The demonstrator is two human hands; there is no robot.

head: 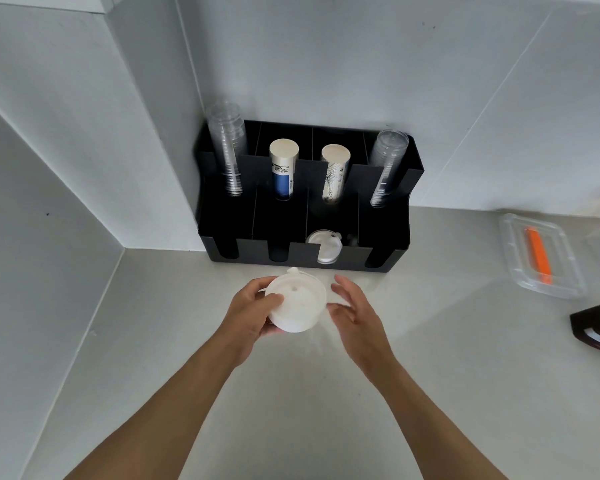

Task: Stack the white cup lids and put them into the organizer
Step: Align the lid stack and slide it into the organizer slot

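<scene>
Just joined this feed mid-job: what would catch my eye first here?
First, the stack of white lids held in the left hand above the counter, with the open right hand just beside it. Behind them stands the black organizer in the corner, cup stacks in its back row and one white lid already in a front slot.

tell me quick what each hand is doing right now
Left hand: closed on the stack of white cup lids.
Right hand: open, holding nothing, beside the stack.
</scene>
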